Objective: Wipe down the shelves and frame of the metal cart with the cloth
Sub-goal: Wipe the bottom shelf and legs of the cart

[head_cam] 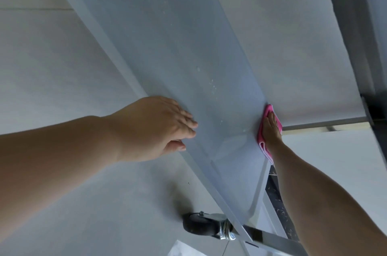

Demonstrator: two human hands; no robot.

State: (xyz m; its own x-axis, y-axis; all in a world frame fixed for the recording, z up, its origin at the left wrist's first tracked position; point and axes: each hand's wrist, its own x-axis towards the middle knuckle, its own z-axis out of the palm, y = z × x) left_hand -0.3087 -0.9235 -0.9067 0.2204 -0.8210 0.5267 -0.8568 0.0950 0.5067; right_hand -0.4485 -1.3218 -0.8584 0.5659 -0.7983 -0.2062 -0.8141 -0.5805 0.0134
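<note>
Cloth, soft and limp, lies flat under the right hand at three o'clock; left hand braces the slick shelf, fingers straight.

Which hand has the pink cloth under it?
The right hand. It presses the pink cloth flat against the far edge of the cart shelf. The left hand rests bare on the near edge, with nothing under it.
</note>
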